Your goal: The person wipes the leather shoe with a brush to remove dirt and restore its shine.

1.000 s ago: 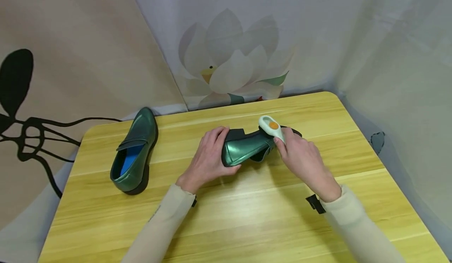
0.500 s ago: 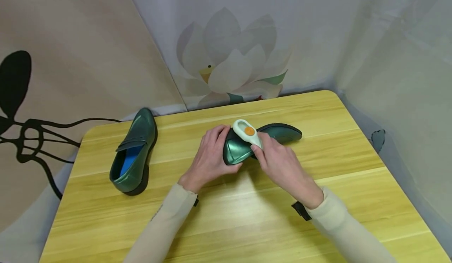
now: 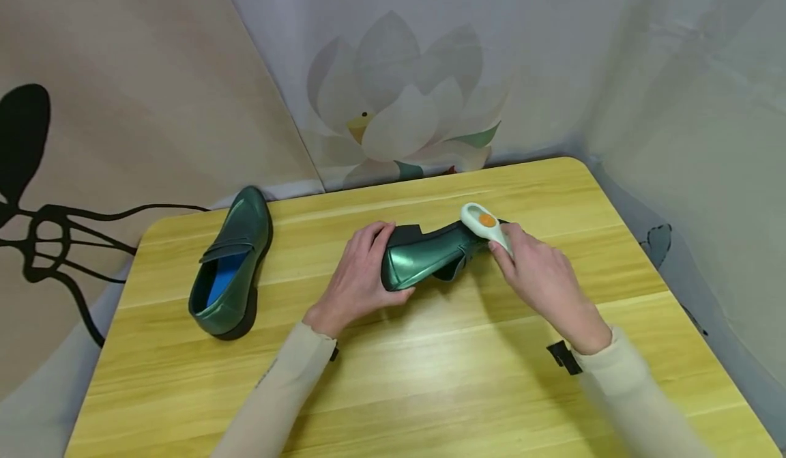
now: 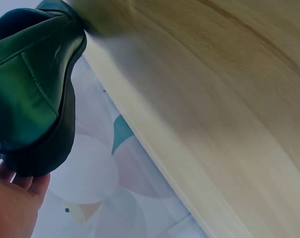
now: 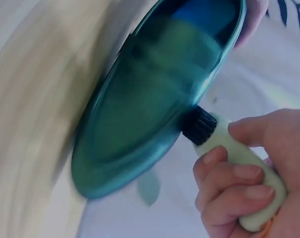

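My left hand [image 3: 362, 274] grips the heel end of a shiny green loafer [image 3: 424, 256], which is turned on its side with its sole facing away and its toe to the right. In my right hand [image 3: 546, 274] is a small brush [image 3: 482, 220] with a pale handle and an orange spot. Its black bristles [image 5: 199, 126] meet the loafer's lower side edge in the right wrist view, where the fingers curl round the handle. The left wrist view has the loafer's heel [image 4: 31, 153] with fingertips under it. Brush and right hand partly hide the toe in the head view.
A matching green loafer [image 3: 230, 263] with a blue insole stands upright at the left of the wooden table [image 3: 430, 390]. Behind the table hangs a pale cloth [image 3: 540, 55] with a printed flower. The table's back edge lies just beyond the shoes.
The right hand swept the brush left to the heel, then back right towards the toe, slightly further than a second ago. The left hand keeps its grip on the loafer, almost unmoved.
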A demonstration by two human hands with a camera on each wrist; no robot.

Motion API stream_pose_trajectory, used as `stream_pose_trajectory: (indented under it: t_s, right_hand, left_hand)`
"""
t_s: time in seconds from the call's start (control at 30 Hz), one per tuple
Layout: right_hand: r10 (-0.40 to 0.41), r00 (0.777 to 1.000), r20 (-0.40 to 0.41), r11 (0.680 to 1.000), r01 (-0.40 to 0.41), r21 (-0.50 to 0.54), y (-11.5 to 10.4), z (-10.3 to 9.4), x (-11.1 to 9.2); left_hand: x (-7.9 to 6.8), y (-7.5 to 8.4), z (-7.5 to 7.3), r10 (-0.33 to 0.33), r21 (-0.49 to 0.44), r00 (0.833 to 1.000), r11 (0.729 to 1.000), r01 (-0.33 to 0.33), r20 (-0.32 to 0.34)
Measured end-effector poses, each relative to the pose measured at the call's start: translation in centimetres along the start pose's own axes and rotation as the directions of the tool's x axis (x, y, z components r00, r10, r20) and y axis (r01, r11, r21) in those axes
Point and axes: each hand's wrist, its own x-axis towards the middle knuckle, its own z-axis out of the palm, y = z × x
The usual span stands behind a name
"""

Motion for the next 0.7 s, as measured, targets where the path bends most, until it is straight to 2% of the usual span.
stream_pose_trajectory:
  t_s: [0.13, 0.33, 0.57, 0.7]
  right_hand:
    - [0.065, 0.998, 0.009, 0.998, -0.065, 0.022, 2.4, -0.5, -0.2]
    - [0.106, 0.994, -0.011, 0.992, -0.105, 0.074, 4.4, 0.2, -0.6]
    - [0.167, 0.984, -0.062, 0.981, -0.16, 0.105, 5.0, 1.5, -1.1]
    - [0.129, 0.984, -0.122, 0.988, -0.117, 0.101, 3.9, 2.2, -1.0]
  left_hand:
    - [-0.2, -0.3, -0.1, -0.027, -0.012, 1.0, 1.0, 0.027, 0.015]
    - [-0.2, -0.3, -0.1, -0.045, -0.014, 0.999, 0.999, 0.045, 0.025]
    - [-0.3, -0.3, 0.0, -0.062, -0.04, 0.997, 0.997, 0.064, 0.033]
    - [-0.3, -0.2, 0.1, -0.062, -0.044, 0.998, 0.997, 0.063, 0.027]
